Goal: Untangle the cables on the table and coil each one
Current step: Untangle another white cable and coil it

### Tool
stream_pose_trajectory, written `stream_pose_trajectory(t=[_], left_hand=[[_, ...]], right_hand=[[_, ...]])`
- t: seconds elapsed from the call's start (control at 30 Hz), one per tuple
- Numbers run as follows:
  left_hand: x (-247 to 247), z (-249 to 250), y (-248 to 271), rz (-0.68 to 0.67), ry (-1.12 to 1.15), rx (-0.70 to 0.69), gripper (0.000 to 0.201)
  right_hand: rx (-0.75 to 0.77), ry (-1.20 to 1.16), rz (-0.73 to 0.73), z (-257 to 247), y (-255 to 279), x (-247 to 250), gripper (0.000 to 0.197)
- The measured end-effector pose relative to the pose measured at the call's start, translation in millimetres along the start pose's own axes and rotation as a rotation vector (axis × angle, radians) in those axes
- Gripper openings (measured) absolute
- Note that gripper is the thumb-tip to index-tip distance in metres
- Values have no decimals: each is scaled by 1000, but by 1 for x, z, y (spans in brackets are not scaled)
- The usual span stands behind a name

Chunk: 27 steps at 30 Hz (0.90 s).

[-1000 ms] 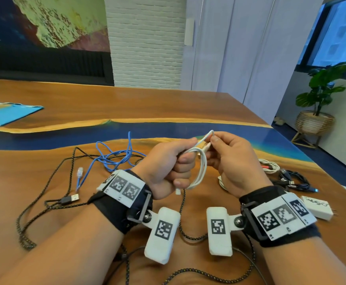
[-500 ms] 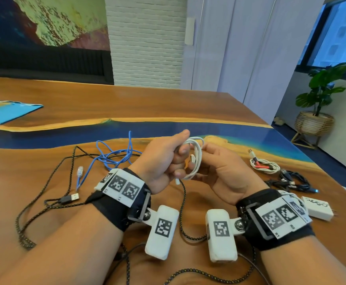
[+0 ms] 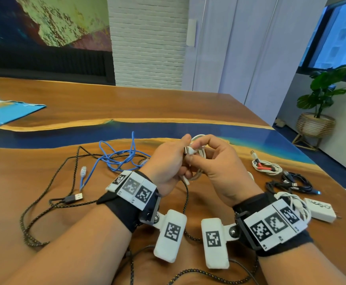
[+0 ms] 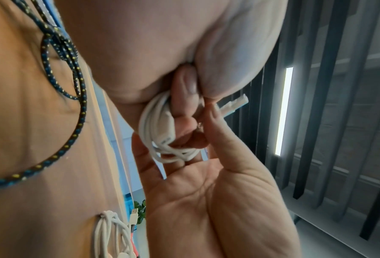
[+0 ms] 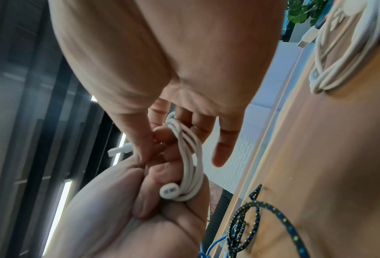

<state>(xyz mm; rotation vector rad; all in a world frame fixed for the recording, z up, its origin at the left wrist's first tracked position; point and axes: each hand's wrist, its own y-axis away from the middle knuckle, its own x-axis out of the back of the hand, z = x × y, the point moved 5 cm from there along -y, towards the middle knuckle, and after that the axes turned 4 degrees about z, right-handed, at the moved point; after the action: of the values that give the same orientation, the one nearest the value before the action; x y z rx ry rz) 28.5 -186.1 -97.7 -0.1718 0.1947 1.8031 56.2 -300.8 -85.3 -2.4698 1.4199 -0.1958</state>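
Above the tabletop's middle, the left hand [image 3: 169,161] clutched the white coil [image 3: 198,159] while the right hand [image 3: 219,163] pinched its plug end; finished coils [image 3: 268,167] lay rightward, blue cable [image 3: 116,159] and braided cable [image 3: 50,204] remained.

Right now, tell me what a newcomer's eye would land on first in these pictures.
First, the two hands meeting mid-table: the left hand grips a coiled white cable while the right hand pinches its plug end. Next, the loose blue cable tangled with a black braided cable on the wood to the left. To the right lie cables already coiled, a white one with red and a black one.
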Motion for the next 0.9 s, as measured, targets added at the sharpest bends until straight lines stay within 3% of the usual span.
stream_pose_trajectory(t=[0.13, 0.23, 0.3, 0.37, 0.47, 0.6, 0.7, 0.8, 0.9], left_hand=[[0, 2, 0, -15, 38, 16, 40], [6, 5, -2, 22, 3, -15, 49], [15, 7, -5, 81, -4, -12, 47], [17, 9, -6, 87, -34, -27, 40], [8, 7, -3, -14, -103, -69, 30], [4, 2, -3, -99, -231, -127, 16], [15, 5, -8, -36, -194, -134, 20], [20, 10, -8, -2, -111, -123, 24], [20, 12, -6, -7, -88, -117, 24]], right_hand=[[42, 60, 88, -2, -4, 3, 9], [89, 122, 262, -6, -7, 17, 13], [101, -104, 367, -12, -8, 29, 17], [144, -385, 380, -23, -8, 38, 18], [168, -419, 434, -30, -6, 48, 18], [79, -261, 494, -26, -8, 59, 48], [20, -49, 390, -22, -11, 58, 48], [-36, 196, 205, -16, -10, 47, 36], [4, 426, 67, -17, -6, 38, 20]])
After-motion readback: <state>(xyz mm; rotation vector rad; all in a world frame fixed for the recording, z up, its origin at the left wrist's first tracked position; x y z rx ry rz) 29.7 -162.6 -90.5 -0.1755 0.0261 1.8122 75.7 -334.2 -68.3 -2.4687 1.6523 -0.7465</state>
